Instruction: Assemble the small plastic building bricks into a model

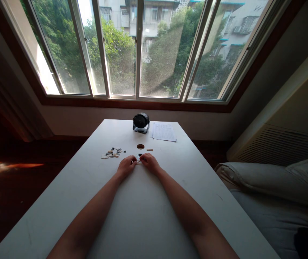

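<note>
Sheet (164, 131) with unreadable writing beyond both hands' grip on small piece (138, 157).

Matt white table (143, 216), paper sheet (164, 132), glossy black plastic fan (141, 122).

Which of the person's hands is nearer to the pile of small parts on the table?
Left. The left hand lies just right of the pile of small parts; the right hand lies farther right, beyond it.

Bright window, dim room.
Daylight pours through the wide window (143, 50), trees and buildings beyond; a white table (62, 201) stands on the dark floor (16, 180), pale bedding (272, 187) sits at right.
</note>
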Motion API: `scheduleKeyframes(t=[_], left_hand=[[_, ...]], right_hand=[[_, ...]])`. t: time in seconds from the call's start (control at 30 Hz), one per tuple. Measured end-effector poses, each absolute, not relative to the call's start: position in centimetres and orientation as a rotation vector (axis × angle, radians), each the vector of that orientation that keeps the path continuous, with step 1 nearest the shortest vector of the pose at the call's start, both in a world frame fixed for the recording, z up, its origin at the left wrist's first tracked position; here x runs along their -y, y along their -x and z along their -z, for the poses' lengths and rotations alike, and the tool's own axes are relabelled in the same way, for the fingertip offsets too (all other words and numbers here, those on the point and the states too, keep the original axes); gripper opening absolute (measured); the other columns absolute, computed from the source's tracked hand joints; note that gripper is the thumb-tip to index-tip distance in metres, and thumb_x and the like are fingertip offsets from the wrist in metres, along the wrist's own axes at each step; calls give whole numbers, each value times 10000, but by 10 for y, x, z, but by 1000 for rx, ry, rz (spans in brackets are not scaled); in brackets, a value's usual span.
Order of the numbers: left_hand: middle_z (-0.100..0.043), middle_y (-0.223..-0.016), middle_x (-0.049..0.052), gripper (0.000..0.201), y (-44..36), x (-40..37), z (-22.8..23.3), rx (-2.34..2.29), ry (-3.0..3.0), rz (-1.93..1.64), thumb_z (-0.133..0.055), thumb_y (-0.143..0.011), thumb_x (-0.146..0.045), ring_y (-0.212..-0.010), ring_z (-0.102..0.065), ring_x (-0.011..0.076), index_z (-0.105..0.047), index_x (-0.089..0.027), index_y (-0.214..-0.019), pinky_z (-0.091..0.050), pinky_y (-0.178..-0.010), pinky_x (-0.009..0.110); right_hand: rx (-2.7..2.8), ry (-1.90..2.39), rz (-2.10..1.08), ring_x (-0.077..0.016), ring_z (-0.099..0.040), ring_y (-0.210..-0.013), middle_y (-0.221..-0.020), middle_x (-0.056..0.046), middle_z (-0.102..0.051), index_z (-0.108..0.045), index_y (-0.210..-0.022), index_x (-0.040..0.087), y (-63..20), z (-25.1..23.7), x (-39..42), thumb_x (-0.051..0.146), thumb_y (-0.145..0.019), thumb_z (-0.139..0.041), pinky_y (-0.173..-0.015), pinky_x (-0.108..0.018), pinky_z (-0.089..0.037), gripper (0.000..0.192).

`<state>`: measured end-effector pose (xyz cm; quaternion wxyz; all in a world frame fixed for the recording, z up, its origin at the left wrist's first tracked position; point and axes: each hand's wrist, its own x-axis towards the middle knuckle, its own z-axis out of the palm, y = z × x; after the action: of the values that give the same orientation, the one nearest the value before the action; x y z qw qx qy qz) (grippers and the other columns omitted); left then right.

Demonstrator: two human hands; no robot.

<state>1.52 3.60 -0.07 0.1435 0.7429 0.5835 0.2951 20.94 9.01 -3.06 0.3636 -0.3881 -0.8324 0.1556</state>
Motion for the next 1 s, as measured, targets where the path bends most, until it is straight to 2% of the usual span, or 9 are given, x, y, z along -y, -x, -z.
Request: scheduleKeyframes(t=[1.0], left_hand=[[-636, -914, 42, 164, -18, -30, 0, -1742, -2277, -798, -523, -877, -259, -846, -578, 167, -666, -230, -952, -403, -771, 278]], right_hand=[[2182, 952, -372, -167, -529, -871, -857, -28, -612, -689, -885, 222, -209, 30, -88, 123, -838, -650, -775, -269, -417, 116]])
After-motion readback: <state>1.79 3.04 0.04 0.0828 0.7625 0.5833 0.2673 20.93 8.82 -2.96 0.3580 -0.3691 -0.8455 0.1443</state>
